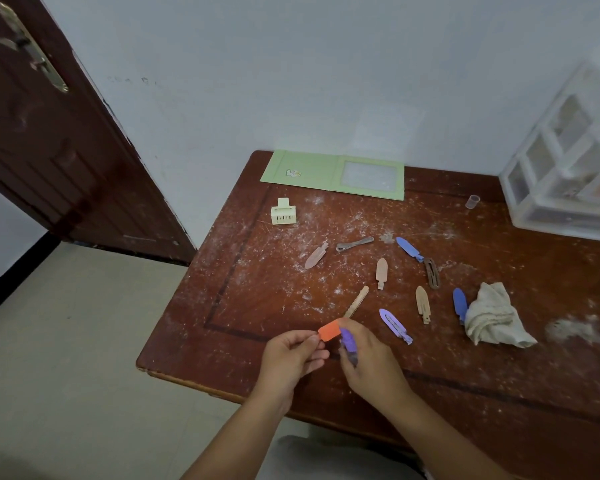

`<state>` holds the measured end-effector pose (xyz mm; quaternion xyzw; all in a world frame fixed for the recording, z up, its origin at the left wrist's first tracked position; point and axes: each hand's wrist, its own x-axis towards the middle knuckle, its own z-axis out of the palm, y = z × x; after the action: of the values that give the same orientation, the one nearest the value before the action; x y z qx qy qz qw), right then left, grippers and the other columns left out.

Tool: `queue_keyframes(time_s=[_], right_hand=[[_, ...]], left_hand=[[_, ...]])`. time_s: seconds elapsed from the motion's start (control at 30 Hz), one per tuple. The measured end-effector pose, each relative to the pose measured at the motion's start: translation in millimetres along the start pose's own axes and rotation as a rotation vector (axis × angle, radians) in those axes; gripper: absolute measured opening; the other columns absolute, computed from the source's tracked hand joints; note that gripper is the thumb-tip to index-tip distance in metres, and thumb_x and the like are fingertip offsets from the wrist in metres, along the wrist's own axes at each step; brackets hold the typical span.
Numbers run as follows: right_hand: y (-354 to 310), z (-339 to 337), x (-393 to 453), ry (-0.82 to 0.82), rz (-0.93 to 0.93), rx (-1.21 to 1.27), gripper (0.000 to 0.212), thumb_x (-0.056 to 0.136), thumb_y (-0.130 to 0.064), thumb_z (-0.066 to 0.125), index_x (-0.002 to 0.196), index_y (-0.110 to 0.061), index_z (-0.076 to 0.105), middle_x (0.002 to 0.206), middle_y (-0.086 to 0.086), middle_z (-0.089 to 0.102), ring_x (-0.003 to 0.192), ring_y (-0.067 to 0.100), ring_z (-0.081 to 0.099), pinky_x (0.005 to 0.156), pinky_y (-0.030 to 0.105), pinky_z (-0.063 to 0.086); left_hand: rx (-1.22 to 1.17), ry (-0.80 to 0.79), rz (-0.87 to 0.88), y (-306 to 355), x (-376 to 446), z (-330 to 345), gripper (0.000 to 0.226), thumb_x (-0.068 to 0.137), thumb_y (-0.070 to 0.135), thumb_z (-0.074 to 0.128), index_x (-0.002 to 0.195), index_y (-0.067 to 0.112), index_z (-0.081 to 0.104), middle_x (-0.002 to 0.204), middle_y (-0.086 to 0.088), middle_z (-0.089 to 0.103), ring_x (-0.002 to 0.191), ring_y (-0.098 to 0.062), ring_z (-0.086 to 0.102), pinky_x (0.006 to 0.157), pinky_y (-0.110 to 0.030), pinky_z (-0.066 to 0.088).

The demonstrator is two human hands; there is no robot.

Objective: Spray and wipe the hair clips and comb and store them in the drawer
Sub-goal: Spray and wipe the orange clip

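Observation:
My left hand [293, 351] pinches an orange clip [329, 330] at its end, above the near edge of the brown table [243, 271]. My right hand [368, 358] grips a small purple object [347, 342] right beside the orange clip; what it is I cannot tell. Several flat hair clips lie scattered: a lilac one [395, 325], two blue ones [409, 249] [460, 304], beige ones [381, 272] [423, 304], a pink one [316, 255] and a brown snap clip [432, 273]. A beige comb [357, 301] lies just beyond my hands. A cream claw clip [283, 212] stands at the far left.
A crumpled grey cloth [492, 317] lies at the right. A clear plastic drawer unit [565, 174] stands at the back right, a small clear cap [472, 201] in front of it. A green card folder [333, 174] lies against the wall. White dust covers the table. A dark door is at left.

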<state>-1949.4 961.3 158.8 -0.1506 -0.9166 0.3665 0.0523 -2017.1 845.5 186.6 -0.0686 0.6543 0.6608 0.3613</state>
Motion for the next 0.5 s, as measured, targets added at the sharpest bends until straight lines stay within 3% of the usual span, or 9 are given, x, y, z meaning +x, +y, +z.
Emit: queue_keyframes(time_s=[0.13,0.27,0.43,0.5], right_hand=[[1.0,-0.8,-1.5,0.027,0.022,0.040,0.047,0.088,-0.009,0.055,0.132,-0.011,0.041,0.124,0.012,0.055,0.111,0.024,0.054,0.086,0.018,0.036],[3.5,-3.4,-1.6,0.102,0.057,0.100,0.048,0.086,-0.006,0.056,0.131,-0.009,0.041,0.128,0.006,0.051,0.111,0.003,0.040,0.090,0.008,0.027],[4.0,-3.0,-2.6,0.048,0.066,0.105,0.046,0.088,-0.009,0.054,0.131,-0.014,0.040,0.127,0.005,0.053,0.115,0.016,0.050,0.087,0.010,0.030],[3.6,-3.7,-3.4,0.066,0.081,0.102,0.046,0.087,-0.009,0.055,0.131,-0.011,0.041,0.126,0.006,0.052,0.116,0.016,0.048,0.088,0.009,0.029]], left_hand=[[-0.011,0.011,-0.008,-0.1,0.5,-0.1,0.016,0.089,0.002,0.050,0.082,0.008,0.062,0.072,-0.008,0.064,0.049,-0.001,0.063,0.050,-0.012,0.052],[-0.069,0.033,-0.034,-0.3,1.6,-3.1,0.015,0.088,0.001,0.052,0.081,0.008,0.063,0.071,-0.009,0.065,0.051,-0.003,0.065,0.049,-0.012,0.052],[-0.139,0.033,-0.069,-0.7,3.0,-6.7,0.016,0.086,-0.003,0.053,0.079,0.006,0.063,0.061,-0.004,0.068,0.052,-0.005,0.066,0.049,-0.014,0.053],[-0.201,0.025,-0.091,0.7,3.2,-7.1,0.017,0.084,-0.008,0.052,0.079,0.005,0.062,0.067,-0.008,0.065,0.051,-0.006,0.066,0.050,-0.014,0.053]])
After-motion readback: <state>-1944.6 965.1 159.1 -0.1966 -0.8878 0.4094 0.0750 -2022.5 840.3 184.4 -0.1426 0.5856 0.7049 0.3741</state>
